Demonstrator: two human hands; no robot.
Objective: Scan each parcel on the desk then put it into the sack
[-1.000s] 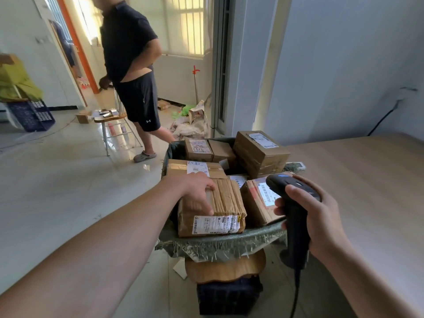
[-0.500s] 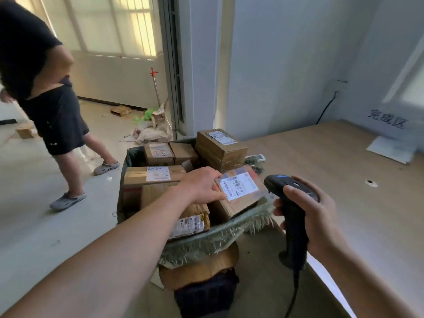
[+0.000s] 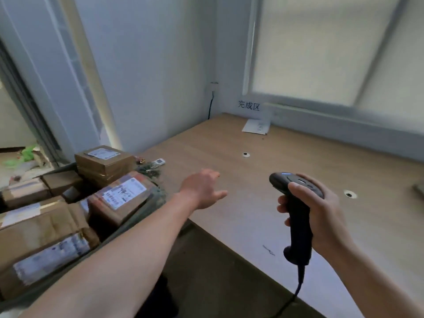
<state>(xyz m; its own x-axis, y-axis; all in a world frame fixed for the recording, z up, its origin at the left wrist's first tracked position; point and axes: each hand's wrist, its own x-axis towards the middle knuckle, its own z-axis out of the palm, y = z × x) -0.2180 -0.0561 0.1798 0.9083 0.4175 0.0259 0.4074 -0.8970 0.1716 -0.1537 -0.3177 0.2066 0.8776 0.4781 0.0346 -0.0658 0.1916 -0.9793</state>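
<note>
Several brown cardboard parcels with white labels fill the green sack [image 3: 146, 218] at the left. One labelled parcel [image 3: 121, 198] lies at the sack's near right edge, and another parcel [image 3: 104, 160] is stacked behind it. My left hand [image 3: 202, 188] hangs over the wooden desk [image 3: 263, 184], right of the sack, with relaxed fingers and nothing in it. My right hand [image 3: 321, 214] grips a black handheld scanner [image 3: 297, 214] upright above the desk, with its cable hanging down.
A white sheet of paper [image 3: 255, 126] lies at the desk's far edge under a wall sign. Two cable holes [image 3: 246, 154] [image 3: 350, 194] are set in the desktop. A small remote-like object [image 3: 158, 161] sits by the sack. A window is at the right.
My left hand has let go of the labelled parcel in the sack and moved right over the desk. The view has swung right, away from the standing person.
</note>
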